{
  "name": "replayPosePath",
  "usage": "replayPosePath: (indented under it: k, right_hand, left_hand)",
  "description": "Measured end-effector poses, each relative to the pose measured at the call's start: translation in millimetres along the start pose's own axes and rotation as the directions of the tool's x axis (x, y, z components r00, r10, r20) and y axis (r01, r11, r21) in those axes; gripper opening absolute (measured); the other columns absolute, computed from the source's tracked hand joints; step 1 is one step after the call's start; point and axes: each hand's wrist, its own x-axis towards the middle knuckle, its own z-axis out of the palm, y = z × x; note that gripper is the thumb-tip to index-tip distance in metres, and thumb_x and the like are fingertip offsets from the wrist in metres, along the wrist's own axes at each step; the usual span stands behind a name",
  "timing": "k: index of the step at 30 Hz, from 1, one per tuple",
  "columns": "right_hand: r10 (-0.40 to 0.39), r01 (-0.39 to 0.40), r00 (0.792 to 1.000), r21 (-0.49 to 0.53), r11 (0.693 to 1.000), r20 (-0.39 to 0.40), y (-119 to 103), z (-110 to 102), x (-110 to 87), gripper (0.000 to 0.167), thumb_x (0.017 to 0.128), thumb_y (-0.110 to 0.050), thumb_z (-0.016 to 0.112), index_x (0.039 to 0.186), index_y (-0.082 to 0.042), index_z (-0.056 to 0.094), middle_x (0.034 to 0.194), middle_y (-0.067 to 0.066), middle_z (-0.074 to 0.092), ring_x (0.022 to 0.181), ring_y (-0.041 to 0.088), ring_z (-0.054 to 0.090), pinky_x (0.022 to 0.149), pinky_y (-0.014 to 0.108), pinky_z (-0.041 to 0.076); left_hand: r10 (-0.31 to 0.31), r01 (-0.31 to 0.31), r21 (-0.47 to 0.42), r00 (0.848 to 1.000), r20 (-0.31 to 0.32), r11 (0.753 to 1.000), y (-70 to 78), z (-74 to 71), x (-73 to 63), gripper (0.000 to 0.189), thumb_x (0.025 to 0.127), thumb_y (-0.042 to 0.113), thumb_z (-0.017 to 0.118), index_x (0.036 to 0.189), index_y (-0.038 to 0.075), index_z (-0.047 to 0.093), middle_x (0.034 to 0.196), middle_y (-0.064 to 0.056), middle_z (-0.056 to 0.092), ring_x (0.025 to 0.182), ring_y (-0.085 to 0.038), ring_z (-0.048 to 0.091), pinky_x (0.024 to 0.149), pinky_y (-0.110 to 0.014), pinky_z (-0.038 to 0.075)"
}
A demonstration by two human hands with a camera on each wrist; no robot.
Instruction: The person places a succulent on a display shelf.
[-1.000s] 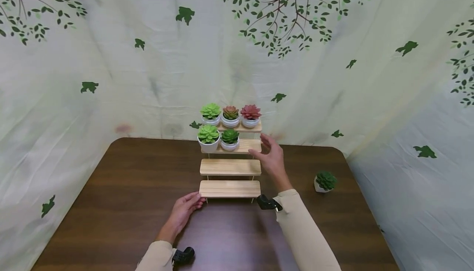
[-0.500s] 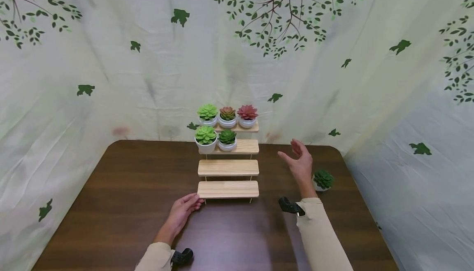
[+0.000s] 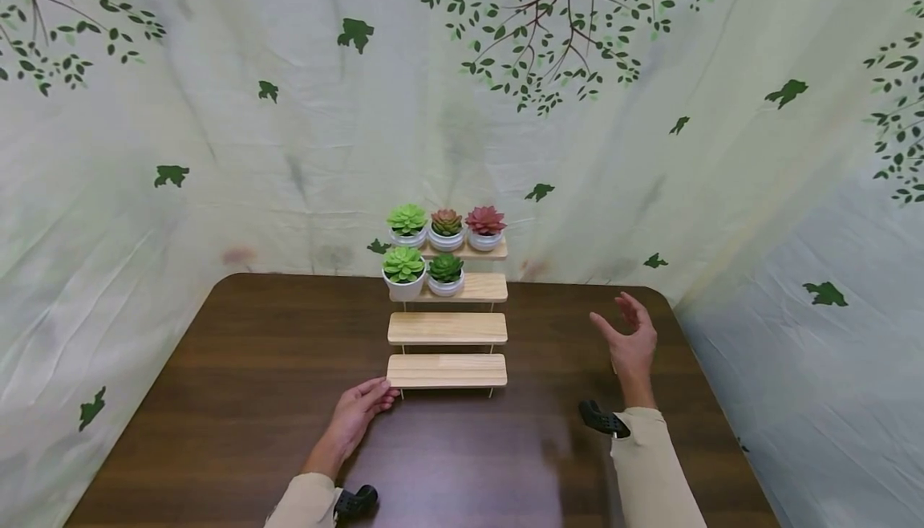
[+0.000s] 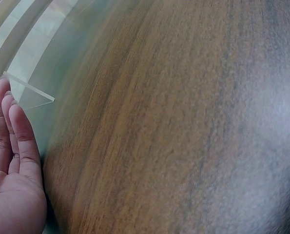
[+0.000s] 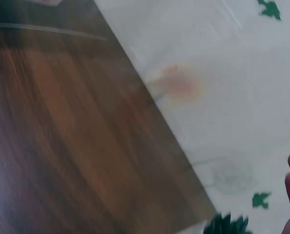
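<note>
A tiered wooden display stand stands on the table. My left hand pinches its front left corner, thumb at the lowest shelf's edge. In the left wrist view, the left fingers lie long beside a clear support. Over the table's right side, my right hand is spread, thumb apart from the fingers, holding nothing. A dark green artificial succulent shows at the bottom of the right wrist view; in the head view the right hand hides it.
The top shelf bears a light green succulent, a reddish-green one and a red one. Below, another light green succulent and a dark green one stand left. A leaf-print cloth hangs behind the brown table.
My right hand has moved right, from beside the second shelf to the lone succulent, which it now covers in the head view. The left hand has stayed at the stand's corner.
</note>
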Motion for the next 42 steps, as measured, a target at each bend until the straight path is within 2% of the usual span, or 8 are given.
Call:
replayPosePath:
  k: [5,10,15,20,23,32,42]
  right_hand:
    - [0.025,-0.026,0.995,-0.006,1.000,-0.093,10,-17,-2.4,0.060,0.078,-0.014,0.082,0.130,-0.005,0.054,0.125,0.013,0.057,0.123,0.026,0.047,0.107,0.049,0.032]
    - [0.040,-0.042,0.979,-0.008,0.999,-0.200,25,-30,-5.6,0.061,0.075,-0.017,0.084,0.128,-0.006,0.056,0.123,0.012,0.057,0.121,0.027,0.047,0.107,0.046,0.032]
    - [0.103,-0.099,0.964,0.029,0.995,-0.245,34,-40,-10.6,0.070,0.075,-0.014,0.084,0.135,-0.007,0.050,0.133,0.013,0.048,0.129,0.027,0.039,0.111,0.043,0.026]
    - [0.193,-0.179,0.955,0.080,0.981,-0.225,45,-47,-18.8,0.083,0.077,-0.012,0.082,0.146,-0.012,0.037,0.149,0.013,0.035,0.141,0.021,0.026,0.116,0.042,0.018]
    - [0.225,-0.212,0.951,0.083,0.974,-0.215,53,-48,-24.1,0.089,0.076,-0.011,0.082,0.149,-0.011,0.031,0.153,0.014,0.029,0.143,0.022,0.022,0.116,0.044,0.016]
    - [0.253,-0.248,0.952,0.054,0.967,-0.170,70,-45,-34.8,0.096,0.075,-0.013,0.083,0.151,-0.007,0.024,0.153,0.016,0.028,0.141,0.030,0.023,0.115,0.046,0.017]
    - [0.336,-0.332,0.934,0.057,0.942,-0.117,84,-40,-46.1,0.099,0.077,-0.014,0.082,0.152,-0.006,0.017,0.153,0.018,0.027,0.139,0.035,0.024,0.115,0.047,0.017]
  left_hand:
    - [0.028,-0.028,0.023,1.000,0.009,0.999,-0.7,-1.4,-0.8,0.022,0.095,0.009,0.060,0.108,-0.009,0.062,0.085,-0.006,0.070,0.079,-0.015,0.065,0.073,-0.025,0.054]
    - [0.045,-0.046,0.023,0.999,0.028,0.999,-1.7,-3.3,-1.5,0.021,0.095,0.011,0.061,0.105,-0.006,0.064,0.084,-0.004,0.070,0.079,-0.015,0.065,0.073,-0.024,0.054]
    - [0.050,-0.051,0.026,0.998,0.037,0.998,-2.9,-3.9,-2.0,0.020,0.095,0.011,0.061,0.105,-0.006,0.064,0.085,-0.004,0.070,0.079,-0.014,0.065,0.073,-0.024,0.054]
    - [0.011,-0.011,0.014,1.000,0.002,1.000,-2.4,-2.2,-0.8,0.022,0.095,0.009,0.059,0.108,-0.008,0.062,0.086,-0.006,0.070,0.079,-0.015,0.064,0.073,-0.024,0.054]
    - [-0.004,0.004,0.015,1.000,-0.008,1.000,-1.8,-1.7,0.3,0.024,0.096,0.008,0.059,0.111,-0.011,0.060,0.087,-0.007,0.070,0.079,-0.015,0.064,0.074,-0.025,0.054]
    - [-0.023,0.023,0.008,1.000,-0.019,1.000,-0.8,-1.0,1.2,0.023,0.096,0.007,0.058,0.110,-0.010,0.060,0.086,-0.007,0.070,0.079,-0.016,0.064,0.074,-0.025,0.054]
    - [-0.021,0.021,0.013,1.000,-0.017,1.000,-1.8,-1.4,1.0,0.021,0.096,0.007,0.058,0.109,-0.010,0.060,0.086,-0.007,0.069,0.078,-0.016,0.064,0.073,-0.025,0.054]
